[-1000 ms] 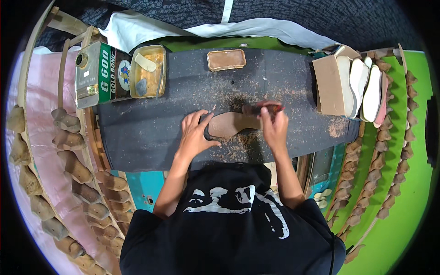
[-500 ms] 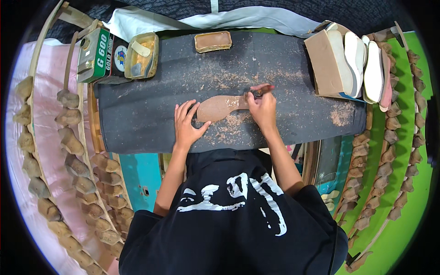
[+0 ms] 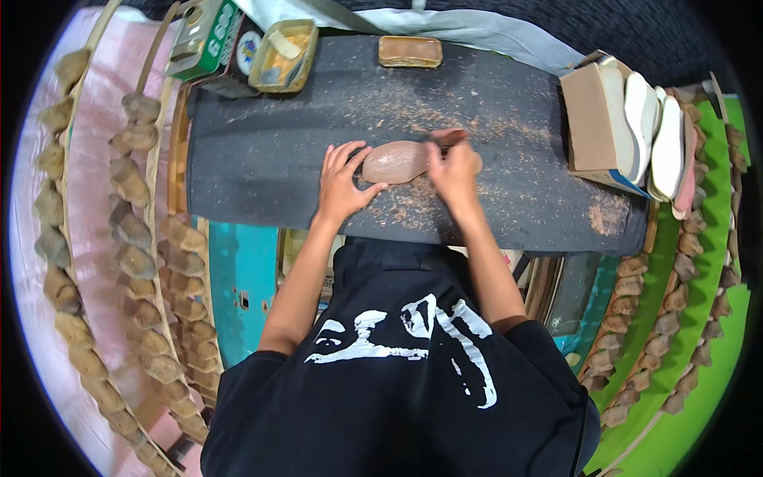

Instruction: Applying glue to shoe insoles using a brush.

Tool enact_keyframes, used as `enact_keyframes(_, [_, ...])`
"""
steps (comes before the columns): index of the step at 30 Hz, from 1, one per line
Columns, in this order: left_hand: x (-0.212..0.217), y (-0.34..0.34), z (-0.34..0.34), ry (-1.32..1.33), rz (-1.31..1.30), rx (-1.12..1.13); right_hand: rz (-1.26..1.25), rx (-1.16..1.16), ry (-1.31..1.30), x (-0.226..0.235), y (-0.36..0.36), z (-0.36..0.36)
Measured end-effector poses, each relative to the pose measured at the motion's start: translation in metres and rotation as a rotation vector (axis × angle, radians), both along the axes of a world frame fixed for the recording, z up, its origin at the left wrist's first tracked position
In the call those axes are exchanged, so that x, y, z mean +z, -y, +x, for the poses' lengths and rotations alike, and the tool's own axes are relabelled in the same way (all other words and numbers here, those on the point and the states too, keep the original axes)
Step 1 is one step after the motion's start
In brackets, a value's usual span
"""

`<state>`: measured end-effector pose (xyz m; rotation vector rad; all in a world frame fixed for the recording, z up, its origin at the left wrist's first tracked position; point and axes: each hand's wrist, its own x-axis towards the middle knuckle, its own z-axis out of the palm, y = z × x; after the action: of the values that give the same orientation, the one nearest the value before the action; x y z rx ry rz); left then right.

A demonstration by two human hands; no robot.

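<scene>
Head view: my left hand [image 3: 343, 184] lies flat, fingers spread, pinning the brown sole-shaped piece [image 3: 397, 161] mid-counter [image 3: 262, 159], right hand [image 3: 453, 168] clenched on a small tool beside it; shavings [image 3: 413, 208] around suggest trimming partly done.

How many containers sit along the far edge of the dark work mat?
3: a green tin at far left, an open yellowish tray beside it, and a flat brown tin near the middle. Others may be hidden beyond the frame.
</scene>
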<state>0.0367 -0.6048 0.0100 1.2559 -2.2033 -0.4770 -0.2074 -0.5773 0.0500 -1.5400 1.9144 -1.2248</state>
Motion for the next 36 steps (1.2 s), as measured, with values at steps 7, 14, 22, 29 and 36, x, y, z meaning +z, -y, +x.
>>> enact_keyframes(7, [-0.006, -0.001, -0.003, -0.002, -0.001, 0.023, -0.143, 0.228, -0.153, -0.004, 0.005, 0.063])
enact_keyframes(14, [-0.002, -0.002, -0.003, -0.015, 0.002, 0.033, -0.045, 0.146, 0.254, -0.023, 0.008, 0.054])
enact_keyframes(22, [-0.004, -0.001, -0.005, -0.031, 0.019, 0.048, -0.085, 0.114, 0.086, -0.016, 0.025, 0.058])
enact_keyframes(29, [-0.005, -0.001, -0.002, -0.047, -0.021, 0.054, -0.017, 0.014, 0.208, -0.013, 0.034, 0.042])
enact_keyframes(36, [-0.004, 0.000, -0.002, -0.023, 0.004, 0.054, -0.031, 0.115, 0.149, -0.016, 0.029, 0.064])
